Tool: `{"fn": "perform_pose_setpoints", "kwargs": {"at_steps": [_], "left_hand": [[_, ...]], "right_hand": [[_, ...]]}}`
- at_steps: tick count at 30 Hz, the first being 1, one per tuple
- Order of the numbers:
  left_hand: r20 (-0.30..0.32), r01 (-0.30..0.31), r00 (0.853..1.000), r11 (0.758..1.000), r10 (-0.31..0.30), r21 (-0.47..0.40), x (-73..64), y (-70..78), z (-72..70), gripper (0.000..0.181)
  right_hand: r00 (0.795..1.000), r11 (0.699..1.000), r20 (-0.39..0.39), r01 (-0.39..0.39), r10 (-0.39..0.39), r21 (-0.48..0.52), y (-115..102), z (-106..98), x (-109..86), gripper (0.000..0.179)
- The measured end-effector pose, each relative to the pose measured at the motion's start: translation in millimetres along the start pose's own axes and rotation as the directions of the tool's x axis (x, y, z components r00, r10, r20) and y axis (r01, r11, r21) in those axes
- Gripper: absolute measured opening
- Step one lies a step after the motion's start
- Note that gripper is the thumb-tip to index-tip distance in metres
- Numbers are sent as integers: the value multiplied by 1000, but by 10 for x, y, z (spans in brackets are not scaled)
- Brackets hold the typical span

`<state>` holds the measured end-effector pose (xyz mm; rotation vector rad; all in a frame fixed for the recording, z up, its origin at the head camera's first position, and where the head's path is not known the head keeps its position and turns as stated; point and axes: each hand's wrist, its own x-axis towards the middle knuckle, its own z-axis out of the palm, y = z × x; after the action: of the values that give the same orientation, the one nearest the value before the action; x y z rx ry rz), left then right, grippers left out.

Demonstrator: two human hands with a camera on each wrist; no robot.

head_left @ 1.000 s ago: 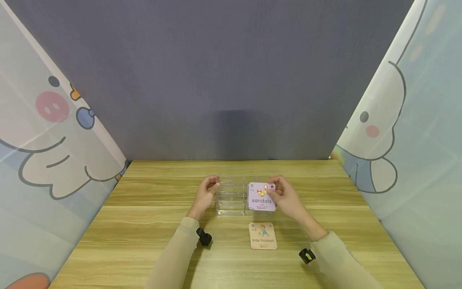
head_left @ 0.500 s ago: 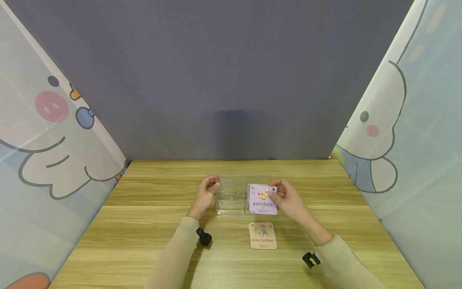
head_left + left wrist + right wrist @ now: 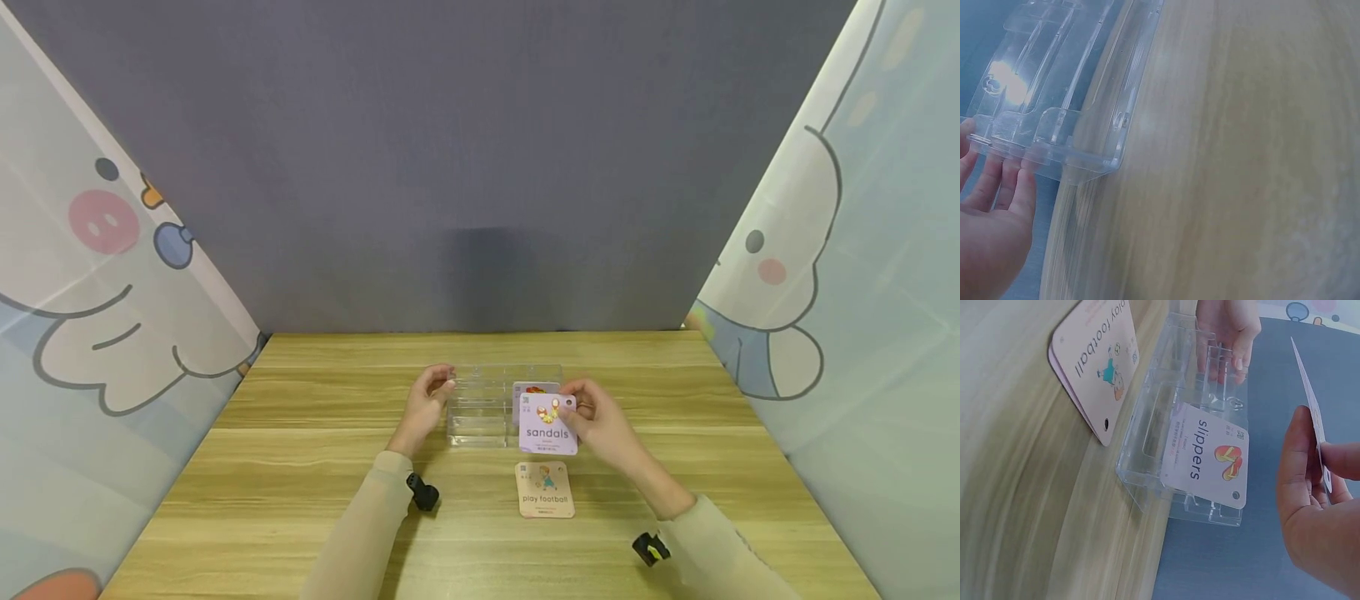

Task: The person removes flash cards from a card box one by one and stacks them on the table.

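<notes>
A clear plastic tiered card rack [image 3: 477,429] stands mid-table. My left hand [image 3: 422,408] grips its left end, the fingers behind the side edge in the left wrist view. My right hand [image 3: 606,429] pinches a lilac "sandals" flash card [image 3: 543,446] by its upper right corner, held in front of the rack's right half. In the right wrist view this card [image 3: 1310,403] shows edge-on, apart from the rack. A "slippers" flash card [image 3: 1200,456] leans in the rack's right part; the sandals card covers most of it in the head view.
A small stack of cards, with a peach "play football" card [image 3: 545,487] on top, lies on the wooden table [image 3: 300,500] in front of the rack. A dark grey panel [image 3: 480,167] rises behind the table. Cartoon-printed curtains [image 3: 862,375] flank both sides.
My right hand has drawn the sandals card toward me and slightly down, uncovering the top of the slippers card behind it. The left hand stays at the rack's end.
</notes>
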<state>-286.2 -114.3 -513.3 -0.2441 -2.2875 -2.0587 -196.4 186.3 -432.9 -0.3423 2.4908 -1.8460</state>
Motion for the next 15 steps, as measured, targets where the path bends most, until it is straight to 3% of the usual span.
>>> {"fn": "perform_pose_setpoints", "kwargs": {"at_steps": [15], "left_hand": [[-3, 3, 1000, 1000, -3, -8, 8, 3, -2, 36]], "right_hand": [[999, 999, 29, -44, 44, 2, 90, 49, -93, 28]]}}
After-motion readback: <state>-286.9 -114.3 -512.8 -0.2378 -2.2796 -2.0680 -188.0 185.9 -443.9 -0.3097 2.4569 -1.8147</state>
